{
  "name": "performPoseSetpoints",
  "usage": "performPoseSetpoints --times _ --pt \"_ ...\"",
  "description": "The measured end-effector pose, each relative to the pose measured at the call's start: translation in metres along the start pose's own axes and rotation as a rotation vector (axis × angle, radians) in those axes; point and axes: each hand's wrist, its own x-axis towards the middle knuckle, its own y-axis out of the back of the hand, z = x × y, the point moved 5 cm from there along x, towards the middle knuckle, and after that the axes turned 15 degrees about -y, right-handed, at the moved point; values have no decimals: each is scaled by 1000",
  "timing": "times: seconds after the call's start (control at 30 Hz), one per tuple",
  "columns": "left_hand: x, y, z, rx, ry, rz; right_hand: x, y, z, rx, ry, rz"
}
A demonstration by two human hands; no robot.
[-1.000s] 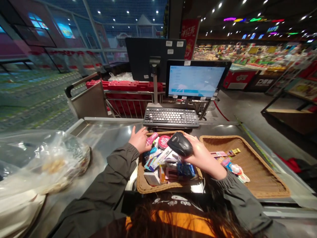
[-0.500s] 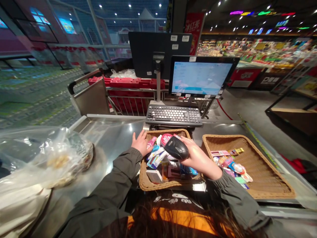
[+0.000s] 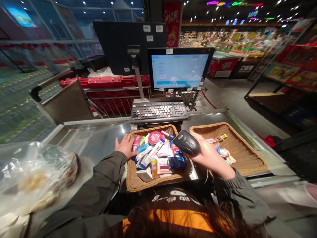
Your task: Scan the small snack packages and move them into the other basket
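Note:
My right hand (image 3: pixel 207 149) is closed around a black handheld barcode scanner (image 3: pixel 186 142), held above the right rim of the nearer wicker basket (image 3: pixel 131 185). My left hand (image 3: pixel 124 145) rests on that basket's left rim, its fingers spread and holding nothing. Inside the basket lies a jumble of small packages, among them a round red-lidded tub (image 3: pixel 155 138), several slim boxes, an orange bottle (image 3: pixel 154 168) and a dark blue packet (image 3: pixel 176 162). Partly hidden behind my right forearm, a second wicker basket (image 3: pixel 244 153) holds several small wrapped items (image 3: pixel 223 152).
Behind the baskets stand a black keyboard (image 3: pixel 159 111) and a lit monitor (image 3: pixel 180 70), with another screen (image 3: pixel 119 49) facing away. A clear plastic bag (image 3: pixel 34 178) of goods sits on the metal counter (image 3: pixel 91 138) at left. Beyond is a shopping cart (image 3: pixel 61 99).
The scanner has moved from above the basket's contents to its right rim, uncovering more packages. My left hand stays at the left rim. The whole view has shifted, so things appear further left.

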Motion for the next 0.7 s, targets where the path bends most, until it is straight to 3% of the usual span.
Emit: performPoseSetpoints --times 0.2,0.27,0.33,0.43,0.53,0.6,0.7 --pt "11 4 -9 103 -48 -57 -33 50 36 18 -202 180" --pt "19 16 -3 152 -56 -60 -45 68 48 13 -252 247" --pt "30 40 15 197 -91 6 -55 85 57 9 -272 317" --pt "54 85 73 200 -286 177 -64 107 70 -5 -278 400" --pt "83 117 155 81 -593 263 -68 123 82 -42 -289 430" --pt "104 126 212 -2 -781 277 -68 131 91 -42 -296 442" --pt "136 119 291 -42 -969 200 -66 138 103 -2 -301 455"
